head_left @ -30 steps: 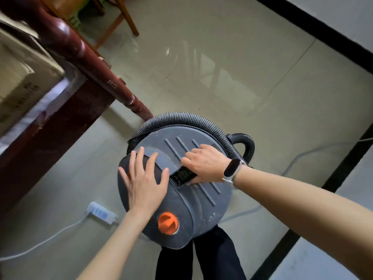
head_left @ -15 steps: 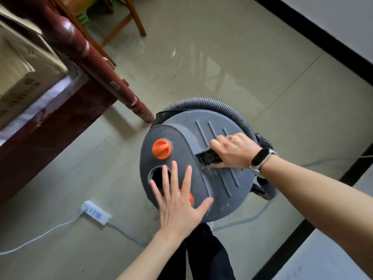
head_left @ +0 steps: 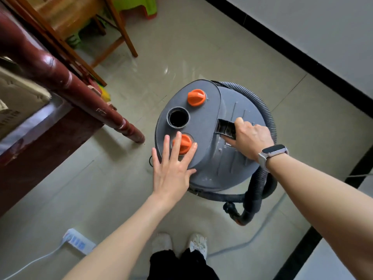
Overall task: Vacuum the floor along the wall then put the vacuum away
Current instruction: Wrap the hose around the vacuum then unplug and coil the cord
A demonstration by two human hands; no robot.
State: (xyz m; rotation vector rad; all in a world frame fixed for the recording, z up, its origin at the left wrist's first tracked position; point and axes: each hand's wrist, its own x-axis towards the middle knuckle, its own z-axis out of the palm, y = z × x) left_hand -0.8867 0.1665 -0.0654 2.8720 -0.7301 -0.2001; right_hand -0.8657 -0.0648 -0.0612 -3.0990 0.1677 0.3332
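I see right hand (head_left: 251, 141) gripping vacuum (head_left: 203, 126) handle (head_left: 226, 129); left hand (head_left: 173, 168) flat, fingers straight, on vacuum lid beside orange knob (head_left: 184, 144).

Left hand (head_left: 173, 170) flat, right hand (head_left: 249, 138) clenched

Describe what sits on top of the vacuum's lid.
On the vacuum: two orange knobs, an open round port, and a recessed handle held by the right hand. The port's interior is dark.
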